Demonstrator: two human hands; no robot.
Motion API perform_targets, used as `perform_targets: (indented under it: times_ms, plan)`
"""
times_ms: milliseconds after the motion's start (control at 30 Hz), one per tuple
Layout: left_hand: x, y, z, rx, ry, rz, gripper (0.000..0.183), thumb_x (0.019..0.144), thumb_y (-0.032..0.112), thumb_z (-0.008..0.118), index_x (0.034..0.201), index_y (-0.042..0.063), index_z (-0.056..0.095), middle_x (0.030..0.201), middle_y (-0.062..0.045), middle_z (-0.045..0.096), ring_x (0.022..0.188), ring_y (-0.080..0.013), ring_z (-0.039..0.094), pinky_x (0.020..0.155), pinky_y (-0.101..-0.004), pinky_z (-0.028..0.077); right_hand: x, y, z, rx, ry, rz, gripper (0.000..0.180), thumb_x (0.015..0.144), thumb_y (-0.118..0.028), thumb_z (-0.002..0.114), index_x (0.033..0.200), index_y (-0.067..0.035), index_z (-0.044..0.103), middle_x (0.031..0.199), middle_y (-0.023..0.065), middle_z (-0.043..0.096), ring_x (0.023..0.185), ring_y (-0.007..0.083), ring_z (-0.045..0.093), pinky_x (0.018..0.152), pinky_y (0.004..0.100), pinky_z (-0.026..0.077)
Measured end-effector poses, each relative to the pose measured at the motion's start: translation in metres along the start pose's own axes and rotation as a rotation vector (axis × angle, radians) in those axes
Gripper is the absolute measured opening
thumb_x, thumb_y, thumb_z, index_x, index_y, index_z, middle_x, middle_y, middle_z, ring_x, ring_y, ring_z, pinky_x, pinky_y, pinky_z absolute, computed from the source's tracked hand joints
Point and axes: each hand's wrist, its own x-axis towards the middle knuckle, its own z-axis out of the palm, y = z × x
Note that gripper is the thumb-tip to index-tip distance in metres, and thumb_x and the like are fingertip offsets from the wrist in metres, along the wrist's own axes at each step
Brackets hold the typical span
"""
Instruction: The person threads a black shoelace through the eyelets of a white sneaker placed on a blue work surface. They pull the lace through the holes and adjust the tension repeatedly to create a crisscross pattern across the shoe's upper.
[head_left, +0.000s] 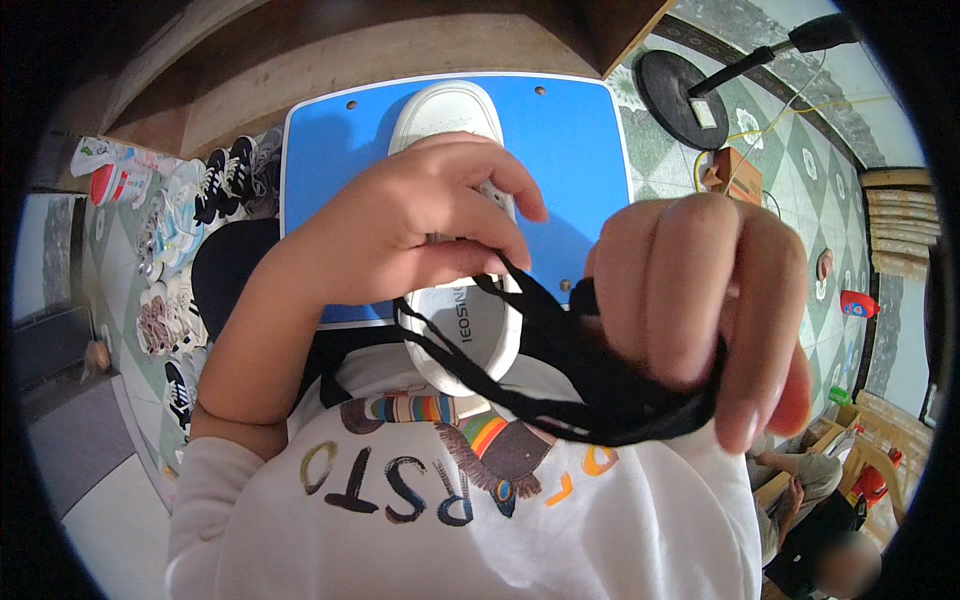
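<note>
A white shoe (448, 111) lies lengthwise in front of me, its toe pointing away and its open heel towards my shirt. My left hand (420, 214) covers the middle of the shoe, with thumb and forefinger pinched on a black shoelace (517, 283) near the tongue. Close to the camera, my right hand (690, 300) is curled around the long slack of black lace, which loops across the heel. The eyelets are mostly hidden under my left hand.
Beneath the shoe is a blue board (577, 150) with a white rim. Several pairs of shoes (232, 176) line the floor at left. A black round stand base (679, 97), a cardboard box (739, 176) and a seated person (802, 487) are at right.
</note>
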Motion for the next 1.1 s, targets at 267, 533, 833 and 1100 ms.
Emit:
perform_targets:
  times_ms: [267, 533, 833, 1100]
  plan:
    - [-0.018, -0.004, -0.001, -0.464, 0.652, -0.098, 0.015, 0.091, 0.006, 0.052, 0.103, -0.003, 0.054, 0.087, -0.007, 0.06, 0.084, -0.0134, 0.057, 0.079, -0.0274, 0.047, -0.014, -0.026, -0.013, -1.666, 0.353, 0.497, 0.027, 0.072, 0.004, 0.06, 0.098, -0.004, 0.062, 0.094, 0.0062, 0.063, 0.085, 0.0143, 0.06, 0.076, 0.0242, 0.047]
    - [-0.037, 0.007, -0.015, -0.675, 0.705, -0.01, 0.023, 0.09, 0.012, 0.055, 0.111, 0.001, 0.053, 0.088, -0.01, 0.06, 0.087, -0.0183, 0.057, 0.087, -0.0367, 0.044, -0.061, -0.046, -0.092, -0.993, 1.115, 0.27, 0.023, 0.086, -0.003, 0.049, 0.106, -0.001, 0.059, 0.096, 0.0078, 0.063, 0.087, 0.0152, 0.058, 0.076, 0.0258, 0.046]
    - [-0.104, 0.043, -0.085, -0.75, 0.379, 0.038, 0.038, 0.084, 0.047, 0.062, 0.058, 0.021, 0.052, 0.064, 0.009, 0.049, 0.061, -0.005, 0.046, 0.059, -0.0212, 0.036, -0.07, -0.042, -0.109, -0.94, 1.183, 0.344, 0.029, 0.084, -0.001, 0.046, 0.111, 0.0, 0.058, 0.106, 0.0104, 0.062, 0.096, 0.0173, 0.057, 0.08, 0.027, 0.044]
    - [-0.16, 0.034, -0.112, -1.078, 0.759, 0.171, 0.046, 0.082, 0.03, 0.056, 0.038, 0.02, 0.048, 0.041, 0.008, 0.047, 0.041, -0.0052, 0.039, 0.042, -0.0162, 0.033, -0.04, -0.025, -0.051, -1.59, 0.318, 1.051, 0.037, 0.075, 0.004, 0.056, 0.11, -0.007, 0.06, 0.107, 0.0103, 0.062, 0.089, 0.0224, 0.062, 0.078, 0.0304, 0.049]
